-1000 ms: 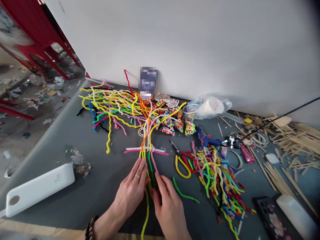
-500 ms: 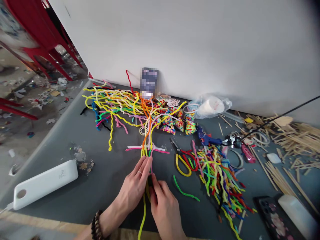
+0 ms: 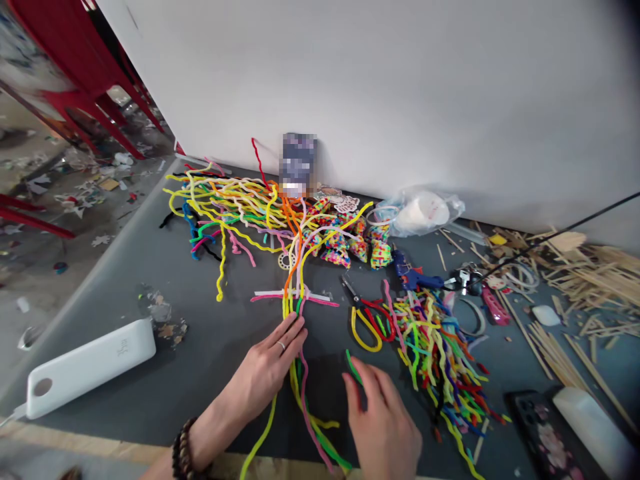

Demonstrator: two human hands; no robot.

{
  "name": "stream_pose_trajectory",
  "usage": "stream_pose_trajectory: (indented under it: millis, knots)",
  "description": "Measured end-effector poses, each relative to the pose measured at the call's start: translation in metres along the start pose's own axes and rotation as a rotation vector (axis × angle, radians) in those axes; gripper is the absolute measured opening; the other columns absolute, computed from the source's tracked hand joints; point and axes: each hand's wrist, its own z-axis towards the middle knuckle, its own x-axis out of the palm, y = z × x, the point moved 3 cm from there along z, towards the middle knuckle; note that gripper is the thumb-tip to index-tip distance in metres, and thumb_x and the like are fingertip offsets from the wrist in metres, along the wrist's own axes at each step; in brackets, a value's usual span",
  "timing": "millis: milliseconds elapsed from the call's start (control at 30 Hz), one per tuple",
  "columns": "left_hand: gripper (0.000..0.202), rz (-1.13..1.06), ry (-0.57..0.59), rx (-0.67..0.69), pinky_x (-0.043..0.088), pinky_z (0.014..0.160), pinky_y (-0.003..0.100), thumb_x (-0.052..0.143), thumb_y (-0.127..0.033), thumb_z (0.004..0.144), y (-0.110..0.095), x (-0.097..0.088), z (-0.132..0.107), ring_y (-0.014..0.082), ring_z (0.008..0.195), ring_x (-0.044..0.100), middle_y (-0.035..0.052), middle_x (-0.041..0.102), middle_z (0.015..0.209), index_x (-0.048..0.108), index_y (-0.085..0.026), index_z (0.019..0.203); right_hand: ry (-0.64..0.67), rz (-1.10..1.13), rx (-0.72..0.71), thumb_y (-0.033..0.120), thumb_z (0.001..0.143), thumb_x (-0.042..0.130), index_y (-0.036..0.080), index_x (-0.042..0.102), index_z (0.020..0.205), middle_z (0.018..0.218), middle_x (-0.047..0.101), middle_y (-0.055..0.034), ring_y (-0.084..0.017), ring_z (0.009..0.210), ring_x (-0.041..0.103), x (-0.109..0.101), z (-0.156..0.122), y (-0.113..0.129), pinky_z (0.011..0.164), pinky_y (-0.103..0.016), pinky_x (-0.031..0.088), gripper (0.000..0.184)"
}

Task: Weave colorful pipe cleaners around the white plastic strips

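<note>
Pipe cleaners in yellow, green, pink and orange (image 3: 287,304) are laid lengthwise as a loose bundle on the grey tabletop (image 3: 200,367), crossed by a pink pipe cleaner (image 3: 324,304) and a white strip (image 3: 265,293) just beyond the left fingertips. The bundle is pressed from above by the left hand (image 3: 273,357), its fingers kept together; whether the strands are also pinched underneath by the hidden thumb cannot be told. Nearer than that hand, the free ends are fanned toward the table's near edge. The right hand (image 3: 385,420) is held well apart from the bundle, its thumb and fingertips parted about a short green pipe cleaner (image 3: 353,365). Scissors (image 3: 357,301) are placed beyond this hand, beside a multicoloured heap of pipe cleaners (image 3: 435,340). A blue glue gun (image 3: 415,279) is set behind the heap, and a white power bank (image 3: 95,370) is laid at the left.
</note>
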Motion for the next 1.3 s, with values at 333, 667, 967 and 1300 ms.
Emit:
stream_pose_trajectory:
  millis: [333, 667, 967, 1300]
  knots:
    - [0.029, -0.116, -0.089, -0.051, 0.055, 0.114, 0.047, 0.052, -0.002, 0.096, -0.013, 0.001, 0.001, 0.0311, 0.155, 0.035, 0.017, 0.055, 0.154, 0.068, -0.017, 0.116, 0.086, 0.189, 0.078, 0.04, 0.106, 0.047, 0.025, 0.062, 0.093, 0.083, 0.071, -0.0059, -0.025, 0.075, 0.068, 0.0, -0.006, -0.036, 0.072, -0.036, 0.049, 0.025]
    - [0.029, 0.001, -0.154, 0.03, 0.055, 0.113, 0.048, 0.048, -0.006, 0.101, -0.036, 0.007, -0.012, 0.0295, 0.144, 0.053, 0.0156, 0.066, 0.142, 0.066, -0.012, 0.123, 0.526, 1.463, 0.822, 0.049, 0.085, 0.079, 0.02, 0.065, 0.09, 0.085, 0.062, -0.0017, -0.012, 0.067, 0.052, 0.023, 0.021, -0.006, 0.064, -0.024, 0.045, 0.033]
    - [0.033, -0.049, -0.339, 0.143, 0.055, 0.106, 0.042, 0.049, -0.006, 0.103, -0.02, -0.032, -0.002, 0.0286, 0.14, 0.056, 0.0113, 0.067, 0.14, 0.07, -0.016, 0.126, 0.783, 1.234, 0.505, 0.052, 0.091, 0.073, 0.017, 0.076, 0.093, 0.069, 0.061, 0.001, -0.012, 0.06, 0.048, 0.021, 0.041, 0.029, 0.056, -0.024, 0.038, 0.035]
    - [0.024, -0.378, -0.376, -0.208, 0.052, 0.065, 0.019, 0.055, -0.005, 0.1, 0.001, -0.043, 0.002, 0.0109, 0.071, 0.065, -0.0028, 0.071, 0.077, 0.072, -0.023, 0.1, 0.584, 0.869, 0.242, 0.031, 0.096, 0.064, 0.022, 0.078, 0.089, 0.073, 0.072, 0.0005, -0.015, 0.064, 0.065, 0.011, 0.067, 0.02, 0.063, -0.023, 0.046, 0.018]
